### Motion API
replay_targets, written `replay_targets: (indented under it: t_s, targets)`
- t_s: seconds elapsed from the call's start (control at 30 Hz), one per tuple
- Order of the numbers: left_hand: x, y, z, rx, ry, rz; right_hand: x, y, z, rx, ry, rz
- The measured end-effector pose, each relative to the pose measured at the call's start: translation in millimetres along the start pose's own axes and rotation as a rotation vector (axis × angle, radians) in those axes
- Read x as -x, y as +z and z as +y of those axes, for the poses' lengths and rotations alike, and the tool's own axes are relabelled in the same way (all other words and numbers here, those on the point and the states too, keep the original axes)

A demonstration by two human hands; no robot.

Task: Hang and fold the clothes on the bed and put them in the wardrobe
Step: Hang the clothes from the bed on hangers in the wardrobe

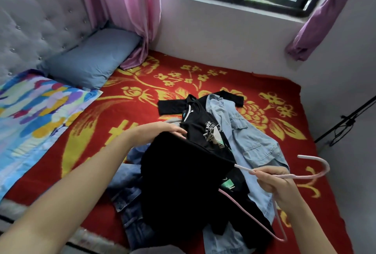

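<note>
Bed (114, 115) under a red-and-yellow floral cover; blue pillow (91, 56) and multicoloured pillow (36, 107) at the tufted headboard (30, 20), pink curtain (126, 9) trailing onto the corner. The black garment (183, 182), plain and dark, is partly on a pink hanger (305, 176) over the bed and hides part of the pile; the right hand (274, 180) grips the hanger's neck, and the left hand (173, 129) lays nearly straight fingers on the garment's upper edge. Count: one hanger, four garments, namely the held one, a printed black T-shirt (209, 133), a pale denim shirt (244, 131) and blue jeans (130, 198), these three overlapping on the bed.
</note>
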State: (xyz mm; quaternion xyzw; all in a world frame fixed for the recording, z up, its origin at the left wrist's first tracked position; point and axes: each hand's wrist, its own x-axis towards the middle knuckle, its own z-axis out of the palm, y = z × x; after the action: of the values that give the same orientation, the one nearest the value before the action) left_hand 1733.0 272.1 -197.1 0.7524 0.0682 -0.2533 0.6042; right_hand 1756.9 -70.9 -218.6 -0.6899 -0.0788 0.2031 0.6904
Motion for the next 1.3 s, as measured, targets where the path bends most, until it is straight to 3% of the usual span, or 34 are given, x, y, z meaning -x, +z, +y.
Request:
replay_targets:
  t_s: [0.13, 0.23, 0.33, 0.47, 0.53, 0.57, 0.63, 0.7, 0.8, 0.87, 1.0, 1.3]
  targets:
    - [-8.1, 2.7, 8.0, -0.127, -0.161, -0.214, -0.8, -12.2, -0.8, 0.053, -0.004, -0.022]
    - [-8.4, 11.5, 10.5, -0.366, -0.158, -0.15, -1.5, -15.1, 0.3, 0.111, -0.029, -0.012]
    - [-6.0, 10.1, 6.7, -0.565, 0.101, 0.179, -1.2, -14.2, 2.0, 0.118, -0.034, 0.012]
    - [5.3, 9.7, 2.8, -1.028, 0.767, 0.942, -5.5, -8.1, 1.9, 0.036, -0.044, 0.087]
    - [10.3, 15.6, 0.2, -1.11, 0.988, 1.121, -9.6, -4.2, -1.2, -0.021, -0.069, 0.107]
    - [11.7, 15.2, 0.9, -1.134, 1.006, 1.152, -11.7, -2.0, -4.0, -0.028, -0.086, 0.103]
    - [17.8, 9.3, 7.1, -1.188, 0.892, 1.092, -15.8, 3.8, -9.6, -0.005, -0.12, 0.083]
    - [24.1, 4.1, 14.4, -1.251, 0.788, 0.931, -20.4, 11.9, -15.2, 0.042, -0.141, 0.061]
    - [25.2, 10.5, 19.0, -1.401, 0.8, 0.736, -27.4, 25.6, -20.5, 0.078, -0.153, 0.046]
    - [24.7, 21.7, 19.4, -1.345, 0.845, 0.651, -29.5, 32.2, -23.4, 0.091, -0.155, 0.044]
    - [31.1, 35.9, 21.1, -1.141, 0.928, 0.654, -28.6, 32.6, -36.1, 0.142, -0.207, 0.009]
    - [23.9, 64.5, 36.9, -1.084, 0.996, 0.69, -32.7, 76.5, -44.4, 0.192, -0.428, 0.059]
